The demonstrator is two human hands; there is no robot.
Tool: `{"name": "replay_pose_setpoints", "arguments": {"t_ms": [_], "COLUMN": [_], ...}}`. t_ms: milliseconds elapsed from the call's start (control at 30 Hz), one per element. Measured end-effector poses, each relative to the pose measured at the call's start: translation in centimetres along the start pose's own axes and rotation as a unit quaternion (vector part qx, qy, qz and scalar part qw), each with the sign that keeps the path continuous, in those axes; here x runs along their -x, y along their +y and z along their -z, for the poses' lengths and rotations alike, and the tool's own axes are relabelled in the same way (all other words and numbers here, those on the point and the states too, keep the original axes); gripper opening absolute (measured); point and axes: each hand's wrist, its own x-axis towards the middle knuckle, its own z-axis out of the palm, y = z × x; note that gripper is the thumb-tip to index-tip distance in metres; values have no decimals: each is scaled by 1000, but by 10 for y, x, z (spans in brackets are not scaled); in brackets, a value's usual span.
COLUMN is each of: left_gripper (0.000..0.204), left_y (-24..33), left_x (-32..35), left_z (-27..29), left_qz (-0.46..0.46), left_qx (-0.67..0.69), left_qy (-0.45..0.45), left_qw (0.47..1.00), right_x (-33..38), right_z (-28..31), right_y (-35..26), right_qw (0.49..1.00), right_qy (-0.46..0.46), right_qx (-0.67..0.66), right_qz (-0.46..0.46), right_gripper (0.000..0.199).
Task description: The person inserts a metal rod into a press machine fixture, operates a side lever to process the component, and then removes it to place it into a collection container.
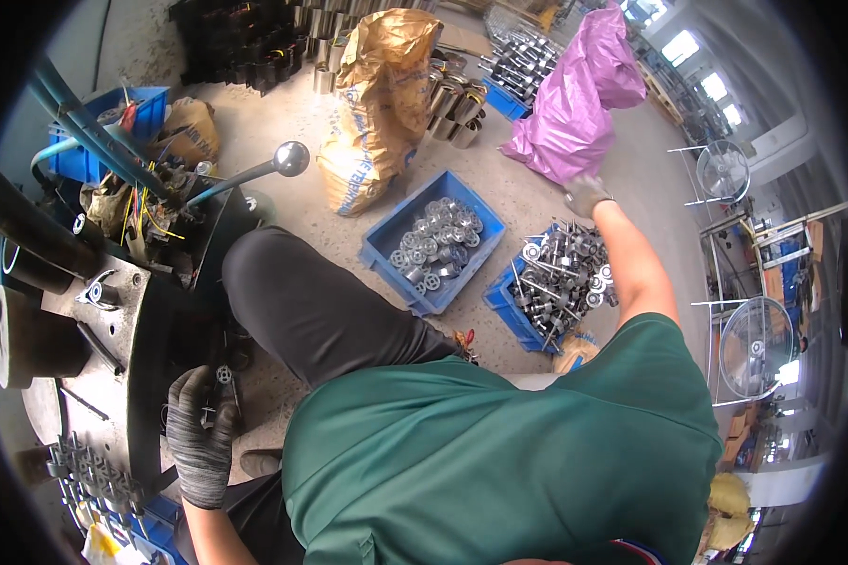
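Right hand (pixel 586 195) is a gloved blur just past the far edge of the blue bin (pixel 505 303), can't tell if it's open or closed. That bin's heaped with metal shaft parts (pixel 561 278). Left hand (pixel 200 438), striped glove, is well off to the bin's left, fingers bent beside a round-ended metal piece (pixel 223 375), can't tell whether it's actually gripped. Purple bag (pixel 575 108) is beyond the bin, blue tub (pixel 405 212) of silver castings (pixel 440 234) just left of the bin.

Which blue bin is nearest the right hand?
The near bin of shafted parts, just below the right hand in view; the far bin is left of the purple sack, the silver-disc bin farther left.
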Motion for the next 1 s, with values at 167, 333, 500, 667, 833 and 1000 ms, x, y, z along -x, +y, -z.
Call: {"name": "replay_pose_setpoints", "arguments": {"t_ms": [167, 333, 500, 667, 833, 1000], "left_gripper": [55, 62, 57, 51, 32, 26], "left_y": [14, 11, 3, 12, -30, -53], "left_x": [1, -6, 7, 17, 29, 66], "left_z": [1, -3, 10, 48, 94, 146], "left_qz": [18, -26, 23, 11, 25, 3], "left_qx": [-25, -108, -26, -42, 76, 281], "left_qy": [-10, -31, 42, 176, 384, 604], "left_qw": [999, 993, 999, 983, 920, 746], "right_x": [21, 0, -52, -15, 112, 149], "right_z": [18, -25, 27, 149, 298, 369], "right_y": [3, -10, -92, -227, -336, -441], "right_qw": [903, 963, 973, 918, 708, 536], "right_qy": [-374, -267, -162, 66, 246, 296], "right_qx": [-209, 9, 18, -173, -268, -289], "right_qz": [-29, 12, 161, 351, 606, 736], "right_gripper": [75, 67, 57, 37, 20, 32]}}
